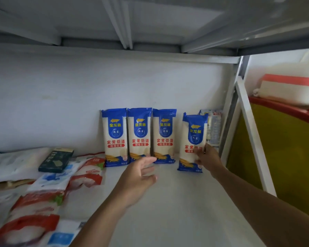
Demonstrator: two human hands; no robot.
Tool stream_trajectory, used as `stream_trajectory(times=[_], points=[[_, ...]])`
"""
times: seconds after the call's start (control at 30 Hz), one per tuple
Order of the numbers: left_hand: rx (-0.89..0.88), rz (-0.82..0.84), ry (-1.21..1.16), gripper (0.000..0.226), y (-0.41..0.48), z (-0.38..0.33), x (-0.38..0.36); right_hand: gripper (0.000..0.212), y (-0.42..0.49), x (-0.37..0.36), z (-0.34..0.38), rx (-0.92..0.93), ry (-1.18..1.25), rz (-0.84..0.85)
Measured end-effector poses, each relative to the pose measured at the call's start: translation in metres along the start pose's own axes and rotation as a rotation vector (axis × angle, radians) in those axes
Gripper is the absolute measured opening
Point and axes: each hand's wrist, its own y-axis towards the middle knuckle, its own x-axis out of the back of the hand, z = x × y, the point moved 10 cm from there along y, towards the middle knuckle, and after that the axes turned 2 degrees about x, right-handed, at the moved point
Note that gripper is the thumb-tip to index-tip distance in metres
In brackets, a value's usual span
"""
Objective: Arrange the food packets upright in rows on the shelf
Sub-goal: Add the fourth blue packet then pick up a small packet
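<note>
Three blue-and-white noodle packets [140,136] stand upright side by side against the back wall of the white shelf [177,202]. A fourth packet of the same kind [192,132] stands a little forward and to the right of them, slightly tilted. My right hand [210,158] grips its lower right side. My left hand [138,177] hovers open over the shelf in front of the row, holding nothing. Another packet [214,127] stands behind the fourth one, near the right post, mostly hidden.
Red-and-white and blue-and-white food bags [48,198] lie flat on the shelf's left part, with a dark green box [56,160] on top. A white shelf post [228,111] stands at the right; beyond it are a yellow panel [282,154] and a red-and-white container [291,90].
</note>
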Motion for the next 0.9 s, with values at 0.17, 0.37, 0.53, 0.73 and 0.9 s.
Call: stream_trajectory(times=[0.17,0.37,0.53,0.73,0.9], points=[[-0.005,-0.059,0.005,0.05,0.012,0.004,0.006,0.028,0.037,-0.012,0.005,0.015,-0.052,0.016],[-0.002,-0.15,-0.004,0.044,0.016,0.008,0.017,0.013,0.063,-0.022,0.008,0.02,-0.122,0.021],[0.005,-0.138,0.014,0.044,0.015,0.008,0.015,0.013,0.072,-0.026,0.006,-0.001,-0.075,0.064],[0.016,-0.104,0.05,0.043,0.013,0.009,0.007,0.022,0.064,-0.018,0.016,0.04,-0.198,0.132],[0.029,-0.107,0.027,0.04,0.011,0.008,0.006,0.018,0.058,0.023,0.027,0.138,-0.294,-0.067]])
